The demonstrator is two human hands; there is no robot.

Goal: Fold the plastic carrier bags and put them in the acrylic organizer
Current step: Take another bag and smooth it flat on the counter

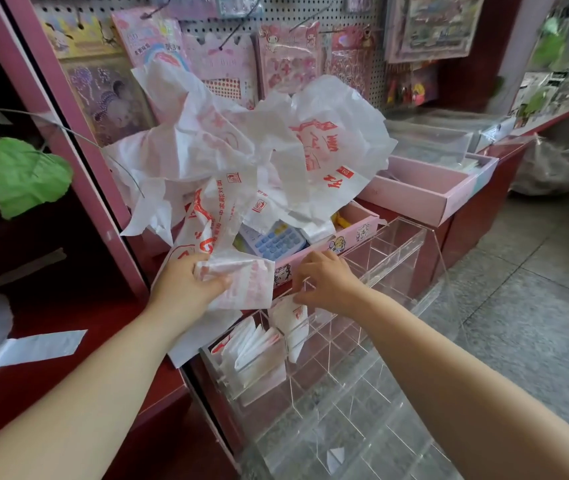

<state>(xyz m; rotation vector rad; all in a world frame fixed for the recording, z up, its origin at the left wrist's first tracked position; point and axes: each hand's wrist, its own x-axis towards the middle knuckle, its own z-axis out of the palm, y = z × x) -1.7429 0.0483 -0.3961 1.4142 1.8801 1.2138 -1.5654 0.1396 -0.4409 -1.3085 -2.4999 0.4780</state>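
The right hand (324,282) pinches a folded bag (291,315) down into an organizer (411,237) cell, the left hand (186,284) grips the next bag (241,278) below the pile (227,143), probably folding next.

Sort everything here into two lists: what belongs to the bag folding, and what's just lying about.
Job: crumpled bag pile, half-folded bag gripped by left hand, folded bag pinched by right hand, stored folded bags, acrylic organizer.
Lying about: calculator, pink tray, sticker packs, green leaf.
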